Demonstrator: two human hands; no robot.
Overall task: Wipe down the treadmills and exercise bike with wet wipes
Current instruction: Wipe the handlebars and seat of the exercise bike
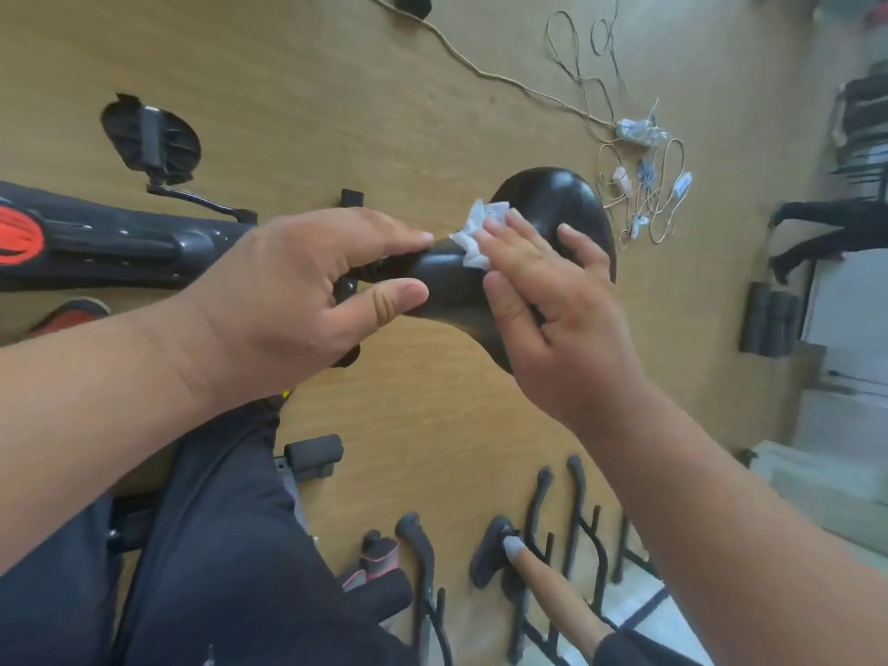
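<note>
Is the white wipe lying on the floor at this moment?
No, the white wipe is pressed onto the black bike seat under the straight fingers of the right hand, well above the wooden floor.

Down on the wood-grain floor (384,88) we've got a long tan cord (485,72) running diagonally to a tangle of thin wires (644,194) with small white tags and a crumpled pale bundle (639,131) among them. Along the bottom edge, we see a row of black metal frames with padded grips (576,521) lying on the floor, and a leg in a grey sock and black shoe (499,545) just beside them. A red shoe (67,314) peeks in at the left. Over at the right edge, dark shapes (769,324), too blurred for us to name.
</note>
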